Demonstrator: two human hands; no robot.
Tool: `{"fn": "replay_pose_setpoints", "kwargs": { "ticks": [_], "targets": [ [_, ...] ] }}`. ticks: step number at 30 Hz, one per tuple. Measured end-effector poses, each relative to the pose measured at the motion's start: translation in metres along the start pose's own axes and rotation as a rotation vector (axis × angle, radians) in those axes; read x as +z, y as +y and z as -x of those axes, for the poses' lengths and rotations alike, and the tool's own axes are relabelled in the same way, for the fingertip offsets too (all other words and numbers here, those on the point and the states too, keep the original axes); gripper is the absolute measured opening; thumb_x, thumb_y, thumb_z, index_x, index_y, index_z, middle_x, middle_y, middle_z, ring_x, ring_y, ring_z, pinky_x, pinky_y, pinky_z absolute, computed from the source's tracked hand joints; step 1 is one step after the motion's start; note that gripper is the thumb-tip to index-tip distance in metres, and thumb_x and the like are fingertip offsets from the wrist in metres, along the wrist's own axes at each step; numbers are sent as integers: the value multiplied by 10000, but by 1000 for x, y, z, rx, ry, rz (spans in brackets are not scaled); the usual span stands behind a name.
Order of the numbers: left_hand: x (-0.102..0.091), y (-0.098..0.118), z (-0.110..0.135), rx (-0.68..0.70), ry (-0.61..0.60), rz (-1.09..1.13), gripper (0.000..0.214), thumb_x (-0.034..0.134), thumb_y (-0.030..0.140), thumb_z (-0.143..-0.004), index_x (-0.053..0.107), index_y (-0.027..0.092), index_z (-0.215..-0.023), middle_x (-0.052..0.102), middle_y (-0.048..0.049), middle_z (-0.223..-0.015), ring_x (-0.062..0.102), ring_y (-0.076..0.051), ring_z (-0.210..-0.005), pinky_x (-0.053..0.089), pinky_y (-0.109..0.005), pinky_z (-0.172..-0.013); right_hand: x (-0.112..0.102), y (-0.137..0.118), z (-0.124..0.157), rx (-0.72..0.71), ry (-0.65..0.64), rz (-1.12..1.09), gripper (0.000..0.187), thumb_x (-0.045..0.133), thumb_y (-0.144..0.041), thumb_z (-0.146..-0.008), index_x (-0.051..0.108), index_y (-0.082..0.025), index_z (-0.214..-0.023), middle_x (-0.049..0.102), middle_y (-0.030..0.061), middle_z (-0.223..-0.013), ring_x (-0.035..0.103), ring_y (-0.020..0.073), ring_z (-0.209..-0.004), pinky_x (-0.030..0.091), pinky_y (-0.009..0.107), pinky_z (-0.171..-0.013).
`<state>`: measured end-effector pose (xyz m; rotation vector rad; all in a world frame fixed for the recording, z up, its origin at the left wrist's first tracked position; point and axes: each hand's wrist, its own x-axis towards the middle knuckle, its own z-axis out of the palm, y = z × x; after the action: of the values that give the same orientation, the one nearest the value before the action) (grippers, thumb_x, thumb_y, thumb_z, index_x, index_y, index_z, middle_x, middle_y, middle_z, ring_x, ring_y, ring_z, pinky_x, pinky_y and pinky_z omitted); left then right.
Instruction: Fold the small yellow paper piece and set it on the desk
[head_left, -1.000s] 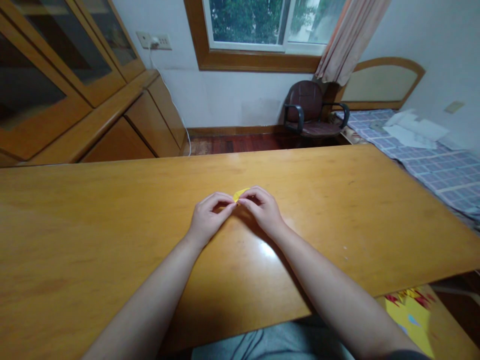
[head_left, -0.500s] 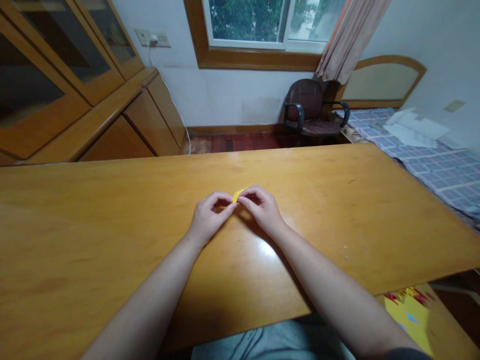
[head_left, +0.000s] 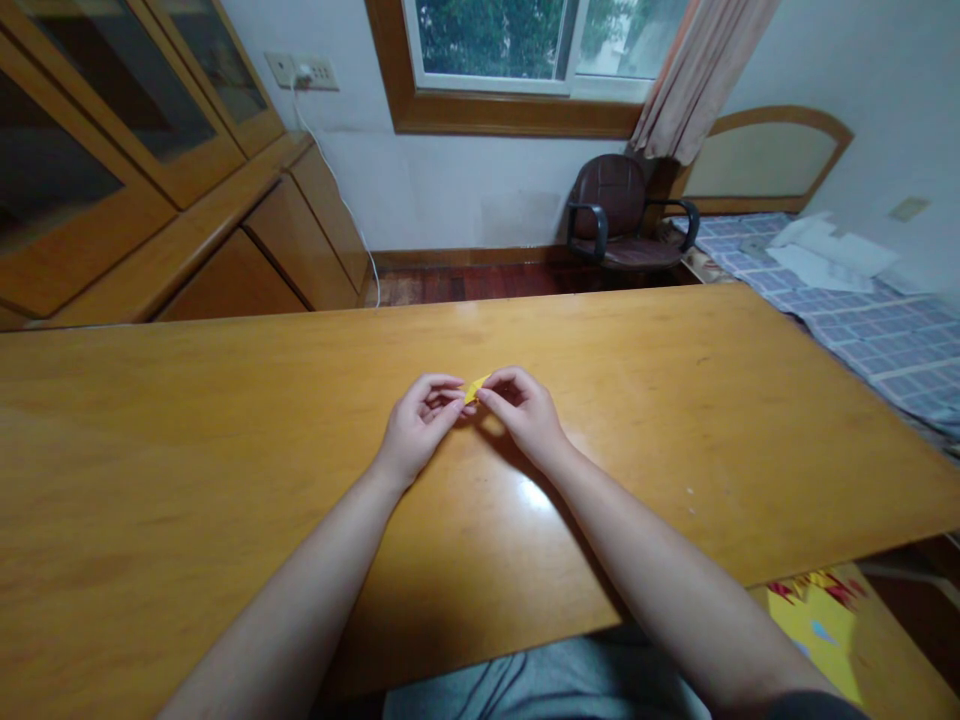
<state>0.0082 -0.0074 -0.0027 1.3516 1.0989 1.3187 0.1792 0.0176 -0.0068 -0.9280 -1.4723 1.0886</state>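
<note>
A small piece of folded yellow paper point(head_left: 475, 389) is between my two hands, above the middle of the wooden table. My right hand point(head_left: 525, 405) pinches it from the right with thumb and forefinger. At its left end is my left hand point(head_left: 418, 420), thumb and forefinger apart and the other fingers curled behind; one fingertip reaches under the paper's lower edge. Whether that fingertip touches the paper, I cannot tell. The fingers hide part of the paper.
The wooden table point(head_left: 225, 450) spans the view. At lower right, a lower surface holds a yellow paper sheet point(head_left: 814, 625) with red and yellow folded pieces by it. Beyond the table are a brown armchair point(head_left: 611, 215), a bed point(head_left: 877, 320) and wooden cabinets point(head_left: 225, 260).
My left thumb and forefinger have come apart from their pinch at the paper. More of the yellow paper shows, still in my right hand's pinch.
</note>
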Motion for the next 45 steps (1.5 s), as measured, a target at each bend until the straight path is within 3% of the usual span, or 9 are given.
{"fn": "replay_pose_setpoints", "kwargs": {
  "ticks": [8,24,45],
  "targets": [
    [0,3,-1,-52,-10,33,307,732,334,-778,581,183,-999,670,14,-732,701,-156,-683,564,-293,-710,1,2,0,29,-45,-7,150,700,-324,-807,634,-197,-851,673,13,-827,623,147,-768,491,279,-734],
    [1,2,-4,-82,-28,44,339,790,336,-717,600,182,-951,691,10,-697,687,-154,-676,540,-282,-699,1,5,0,21,-35,-3,160,703,-325,-799,633,-202,-873,656,7,-807,602,143,-750,477,271,-706],
    [0,5,-1,-106,-49,111,321,732,361,-781,611,177,-1014,678,12,-712,694,-161,-670,555,-292,-689,1,4,-1,76,-53,-49,210,724,-354,-780,616,-201,-875,646,-2,-793,601,141,-728,480,275,-706]
  ]
}}
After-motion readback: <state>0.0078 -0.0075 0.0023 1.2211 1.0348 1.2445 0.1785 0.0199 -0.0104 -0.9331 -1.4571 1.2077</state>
